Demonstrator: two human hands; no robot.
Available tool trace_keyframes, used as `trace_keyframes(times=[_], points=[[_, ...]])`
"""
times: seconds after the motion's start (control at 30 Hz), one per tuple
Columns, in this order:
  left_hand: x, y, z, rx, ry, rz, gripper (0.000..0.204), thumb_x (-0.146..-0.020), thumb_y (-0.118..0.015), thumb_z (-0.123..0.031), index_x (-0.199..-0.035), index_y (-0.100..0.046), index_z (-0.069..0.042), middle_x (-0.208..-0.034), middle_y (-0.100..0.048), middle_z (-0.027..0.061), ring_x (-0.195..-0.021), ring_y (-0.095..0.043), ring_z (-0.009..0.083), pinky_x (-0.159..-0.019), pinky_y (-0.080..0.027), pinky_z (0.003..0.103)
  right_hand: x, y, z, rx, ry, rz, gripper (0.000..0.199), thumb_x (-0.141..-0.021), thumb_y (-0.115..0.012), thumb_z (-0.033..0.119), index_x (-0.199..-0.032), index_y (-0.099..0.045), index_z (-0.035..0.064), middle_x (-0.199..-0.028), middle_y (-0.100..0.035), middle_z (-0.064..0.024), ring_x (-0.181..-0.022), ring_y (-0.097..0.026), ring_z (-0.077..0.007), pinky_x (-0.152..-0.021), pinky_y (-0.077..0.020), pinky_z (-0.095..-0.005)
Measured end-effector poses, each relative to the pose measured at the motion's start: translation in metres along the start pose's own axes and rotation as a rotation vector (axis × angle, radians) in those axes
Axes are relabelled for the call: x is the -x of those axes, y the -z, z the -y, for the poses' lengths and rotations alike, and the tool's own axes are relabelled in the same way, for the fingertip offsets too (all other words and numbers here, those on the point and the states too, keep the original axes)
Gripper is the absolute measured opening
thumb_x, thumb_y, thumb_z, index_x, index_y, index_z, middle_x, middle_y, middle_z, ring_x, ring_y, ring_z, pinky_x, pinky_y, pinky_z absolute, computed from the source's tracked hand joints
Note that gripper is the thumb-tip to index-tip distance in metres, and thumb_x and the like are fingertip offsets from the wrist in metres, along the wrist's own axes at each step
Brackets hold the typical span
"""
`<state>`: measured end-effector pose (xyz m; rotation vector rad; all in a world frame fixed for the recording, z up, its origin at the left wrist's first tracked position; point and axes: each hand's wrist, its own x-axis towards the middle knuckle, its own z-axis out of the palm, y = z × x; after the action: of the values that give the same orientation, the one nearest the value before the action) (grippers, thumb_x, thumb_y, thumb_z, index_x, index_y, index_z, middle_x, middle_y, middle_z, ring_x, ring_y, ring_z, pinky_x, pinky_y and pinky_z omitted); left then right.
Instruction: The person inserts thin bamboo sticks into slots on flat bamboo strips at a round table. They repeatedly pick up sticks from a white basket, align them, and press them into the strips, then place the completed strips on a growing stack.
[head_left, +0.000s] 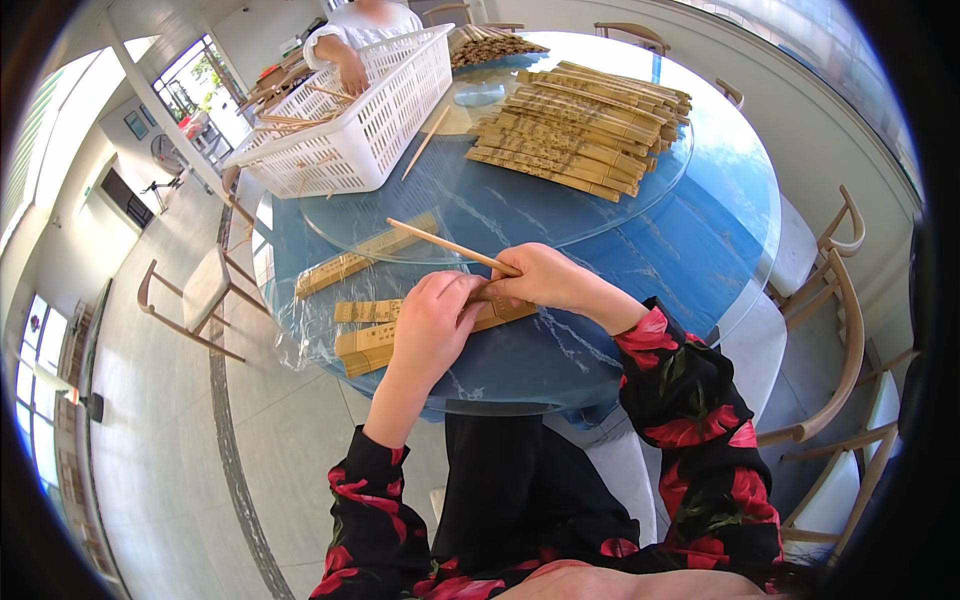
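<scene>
My right hand [560, 285] is closed round the thick end of a wooden chopstick [440, 240], whose thin end points up and to the left. My left hand [430, 315] has its fingers curled in against the right fingertips; whatever they pinch is hidden. Beneath both hands lie flat tan printed sleeves [362, 346], partly covered by the left hand. A longer tan printed strip [350, 264] rests on the table just beyond the left hand.
The round glass-topped table [620, 270] has a blue cover. A white slatted basket [350, 150] with sticks stands far left, where another person's hand [352, 76] reaches in. A large stack of tan printed packets [580, 130] sits far right. One loose stick [425, 143] lies between them.
</scene>
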<state>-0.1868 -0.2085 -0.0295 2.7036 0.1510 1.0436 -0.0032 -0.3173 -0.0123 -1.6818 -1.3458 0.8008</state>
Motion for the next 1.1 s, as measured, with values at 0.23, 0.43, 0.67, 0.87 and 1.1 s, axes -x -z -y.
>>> trace_keyframes(times=[0.23, 0.43, 0.67, 0.87, 1.1], points=[[0.001, 0.0, 0.003, -0.007, 0.039, -0.025, 0.026, -0.079, -0.077, -0.005, -0.104, -0.069, -0.005, -0.1, -0.068, 0.0099, -0.096, -0.065, 0.0316, -0.083, -0.054, 0.041, 0.002, 0.005, 0.007, 0.164, 0.043, -0.062, 0.028, -0.095, -0.068, 0.032, -0.096, -0.068, 0.0033, -0.072, -0.067, -0.0081, -0.066, -0.063, -0.0213, -0.063, -0.0477, -0.0345], [0.002, 0.007, 0.006, -0.085, 0.103, -0.146, 0.025, -0.08, -0.077, -0.006, -0.104, -0.07, -0.005, -0.099, -0.068, 0.0096, -0.095, -0.065, 0.0304, -0.082, -0.054, 0.04, 0.018, 0.059, 0.019, 0.183, 0.146, 0.048, 0.025, -0.102, -0.06, 0.024, -0.114, -0.073, 0.0074, -0.07, -0.061, -0.001, -0.065, -0.057, -0.0124, -0.06, -0.0441, -0.0302], [0.003, 0.004, 0.01, -0.09, 0.095, -0.175, 0.024, -0.081, -0.077, -0.006, -0.104, -0.069, -0.004, -0.099, -0.068, 0.0092, -0.095, -0.065, 0.0297, -0.082, -0.053, 0.04, 0.029, 0.089, 0.005, 0.185, 0.129, 0.092, 0.022, -0.099, -0.064, 0.017, -0.113, -0.075, 0.0056, -0.079, -0.068, -0.0018, -0.067, -0.059, -0.0102, -0.063, -0.0465, -0.0264], [0.004, 0.004, 0.01, -0.101, 0.112, -0.171, 0.027, -0.081, -0.078, -0.006, -0.106, -0.068, -0.004, -0.1, -0.068, 0.009, -0.096, -0.065, 0.03, -0.083, -0.053, 0.04, 0.035, 0.098, 0.01, 0.308, 0.072, 0.1, 0.019, -0.097, -0.064, 0.015, -0.106, -0.074, 0.0023, -0.076, -0.069, -0.001, -0.066, -0.06, -0.0095, -0.061, -0.0464, -0.0254], [0.004, 0.007, 0.007, -0.098, 0.114, -0.124, 0.03, -0.08, -0.078, -0.005, -0.108, -0.068, -0.005, -0.103, -0.066, 0.0095, -0.1, -0.064, 0.0304, -0.086, -0.053, 0.04, 0.036, 0.098, 0.013, 0.339, 0.034, 0.111, 0.016, -0.096, -0.063, 0.016, -0.101, -0.073, 0.0044, -0.073, -0.07, 0.0006, -0.063, -0.058, -0.0084, -0.058, -0.0438, -0.0256]])
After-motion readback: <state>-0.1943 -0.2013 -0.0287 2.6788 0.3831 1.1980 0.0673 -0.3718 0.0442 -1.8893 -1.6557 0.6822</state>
